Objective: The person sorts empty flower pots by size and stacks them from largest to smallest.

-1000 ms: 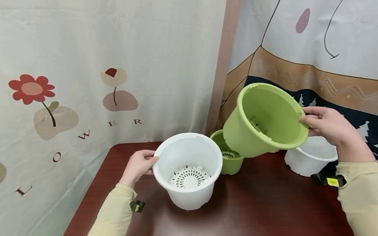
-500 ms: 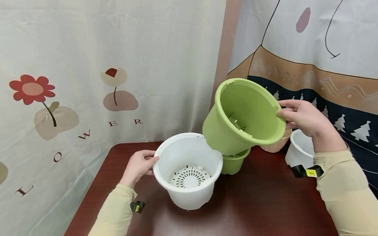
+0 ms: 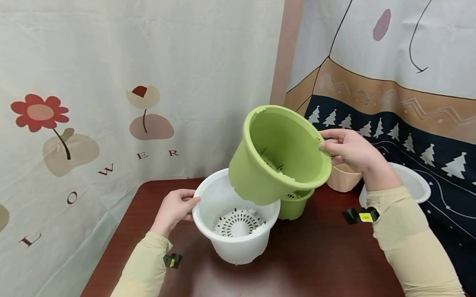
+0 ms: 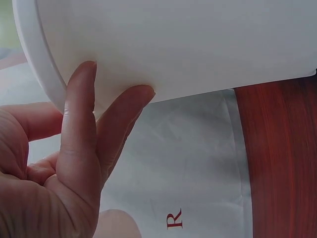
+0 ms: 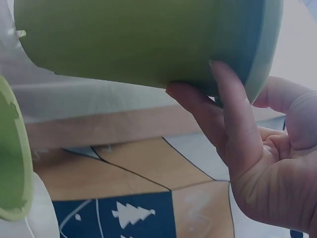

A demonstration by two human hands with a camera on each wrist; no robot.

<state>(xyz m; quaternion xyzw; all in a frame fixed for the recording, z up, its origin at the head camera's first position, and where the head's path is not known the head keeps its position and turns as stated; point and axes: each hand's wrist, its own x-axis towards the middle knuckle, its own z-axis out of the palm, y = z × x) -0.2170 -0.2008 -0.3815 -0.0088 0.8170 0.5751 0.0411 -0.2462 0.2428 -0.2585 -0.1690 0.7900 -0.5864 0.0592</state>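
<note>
A white flower pot (image 3: 241,251) with a slotted bottom stands on the dark red table. My left hand (image 3: 176,207) pinches its left rim, thumb on one side and fingers under the lip against the outer wall, as the left wrist view shows. Raised and tilted, a large green flower pot (image 3: 255,178) overlaps the white pot's back right rim in the head view. My right hand (image 3: 350,149) grips this green pot by its right rim; in the right wrist view two fingers (image 5: 237,119) press its outer wall.
A smaller green pot (image 3: 295,207) stands behind the white one, partly hidden. Farther right are a beige pot (image 3: 343,179) and another white pot (image 3: 414,184), partly covered by the right arm. Printed curtains (image 3: 204,79) hang behind the table (image 3: 305,268).
My right hand has carried the large green pot leftward, from over the smaller green pot to over the white pot's back right side. My left hand and the white pot have stayed put.
</note>
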